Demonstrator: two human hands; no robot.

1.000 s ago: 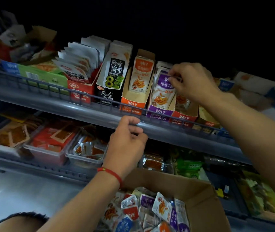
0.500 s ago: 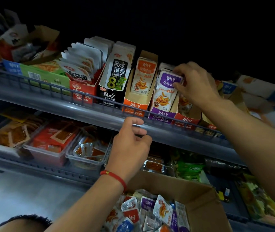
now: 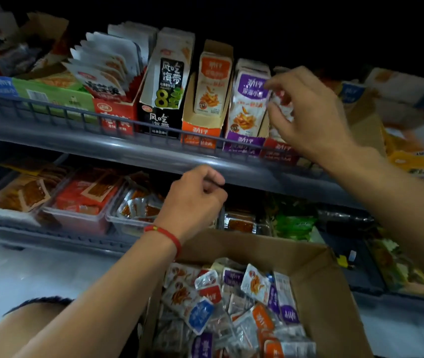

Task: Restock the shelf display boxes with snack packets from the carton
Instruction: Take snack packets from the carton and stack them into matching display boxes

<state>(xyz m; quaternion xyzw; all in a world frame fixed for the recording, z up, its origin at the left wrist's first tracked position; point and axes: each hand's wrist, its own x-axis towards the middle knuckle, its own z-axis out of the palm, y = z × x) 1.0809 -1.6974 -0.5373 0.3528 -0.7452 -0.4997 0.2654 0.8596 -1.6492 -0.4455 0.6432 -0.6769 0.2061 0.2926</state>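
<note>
A brown carton (image 3: 322, 267) at the bottom holds several loose snack packets (image 3: 231, 301) in purple, orange, red and blue. On the upper shelf stand an orange display box (image 3: 200, 125), a purple display box (image 3: 244, 142) with a full row of packets, and a red display box (image 3: 280, 151). My right hand (image 3: 309, 117) reaches over the red box, thumb and fingers closed around its red-and-white packets (image 3: 282, 103), right next to the purple packets. My left hand (image 3: 195, 200) is a closed fist just under the upper shelf's front edge, with nothing visible in it.
A wire rail (image 3: 50, 112) runs along the upper shelf's front. A black seaweed box (image 3: 164, 83) and a red box of white pouches (image 3: 112, 117) stand to the left. Clear tubs (image 3: 76, 202) and green packets (image 3: 293, 226) fill the lower shelf. More boxes (image 3: 399, 89) sit far right.
My right hand has left the top of the purple packets and dropped right onto the red box's packets. My left hand's fingers have curled tighter at the shelf edge.
</note>
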